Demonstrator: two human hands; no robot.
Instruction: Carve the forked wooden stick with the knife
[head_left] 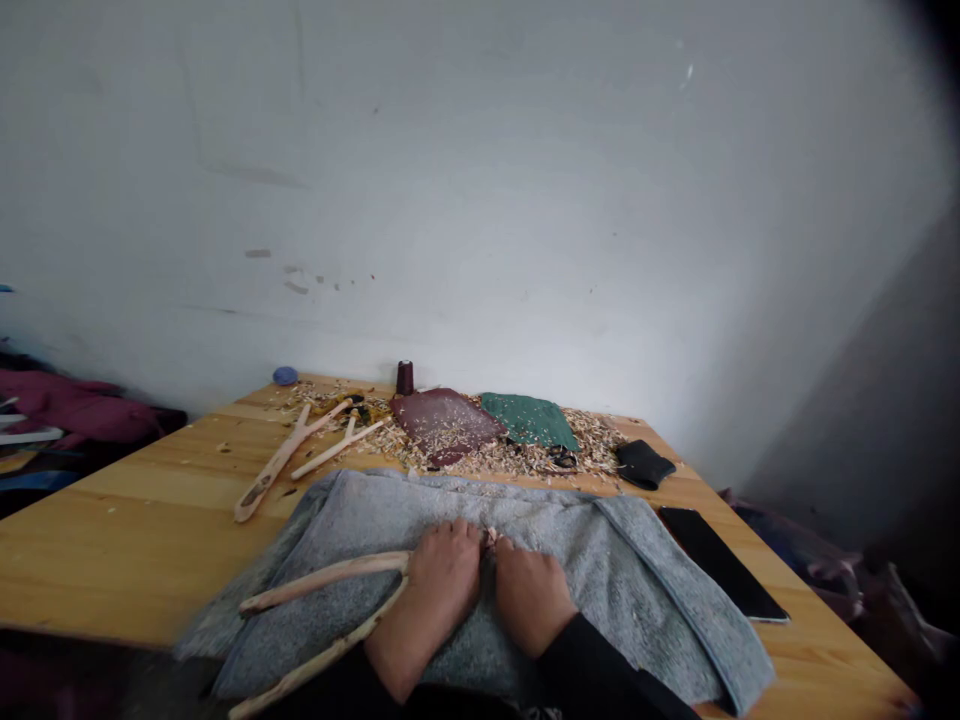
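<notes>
My left hand (pixel 442 585) is closed around the joint of a forked, peeled wooden branch (pixel 326 578) whose two prongs run out to the left over a grey knitted cloth (pixel 637 570). My right hand (pixel 531 592) is closed right beside it, pressed against the branch's short end, which shows between the two hands; what it grips is hidden by the fingers. Both hands rest on the cloth at the near edge of a wooden table (pixel 135 520).
Farther back lie two more forked sticks (pixel 289 455), a heap of wood shavings (pixel 517 455), a dark red leather piece (pixel 444 422), a green piece (pixel 529 418), a thread spool (pixel 405 377), a black pouch (pixel 643 463) and a phone (pixel 721 562). A white wall stands behind.
</notes>
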